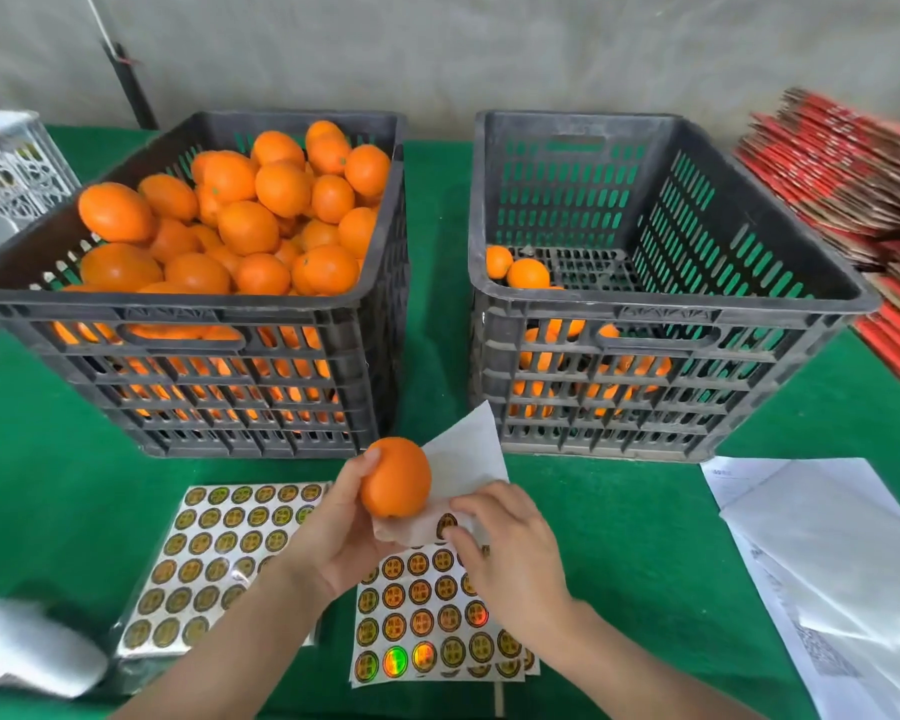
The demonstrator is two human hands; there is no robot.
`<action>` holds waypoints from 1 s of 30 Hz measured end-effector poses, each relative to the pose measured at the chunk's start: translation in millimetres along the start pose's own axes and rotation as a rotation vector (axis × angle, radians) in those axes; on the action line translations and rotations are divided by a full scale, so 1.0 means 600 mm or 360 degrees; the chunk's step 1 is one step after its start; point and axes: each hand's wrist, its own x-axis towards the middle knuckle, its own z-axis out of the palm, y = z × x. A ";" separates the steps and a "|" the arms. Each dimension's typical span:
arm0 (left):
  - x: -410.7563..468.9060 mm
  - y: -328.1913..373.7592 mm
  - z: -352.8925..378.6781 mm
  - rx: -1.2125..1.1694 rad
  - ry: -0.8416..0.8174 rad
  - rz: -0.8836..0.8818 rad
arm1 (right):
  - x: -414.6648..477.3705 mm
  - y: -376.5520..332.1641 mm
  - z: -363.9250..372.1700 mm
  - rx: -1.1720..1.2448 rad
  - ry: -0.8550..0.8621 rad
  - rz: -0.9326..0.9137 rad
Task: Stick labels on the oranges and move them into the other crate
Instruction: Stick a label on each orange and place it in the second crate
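left hand point(344, 537) grip round orange point(396, 478), right hand point(510, 553) grip pinching label point(447, 524) on curled sheet point(427, 615), full crate point(178, 314) left, other crate point(645, 304) few oranges, green tabletop point(619, 511)

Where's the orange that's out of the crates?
Head view, low centre: the left hand holds the orange above the sticker sheets, just in front of the gap between the left crate and right crate.
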 end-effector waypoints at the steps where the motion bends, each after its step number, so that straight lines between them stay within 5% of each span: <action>1: -0.001 0.000 0.001 -0.0042 0.0002 -0.0019 | 0.001 -0.002 0.000 0.0027 0.0073 -0.0048; 6: -0.005 0.001 -0.005 -0.0164 -0.0052 -0.0125 | 0.000 -0.003 -0.004 0.0060 0.0093 -0.0241; 19: -0.013 0.008 0.004 0.0130 -0.0176 -0.0085 | 0.008 -0.015 -0.024 0.0661 -0.0264 0.0213; 30: -0.020 0.015 0.019 0.0097 -0.0184 -0.0042 | 0.010 -0.015 -0.024 0.0774 -0.0169 0.0268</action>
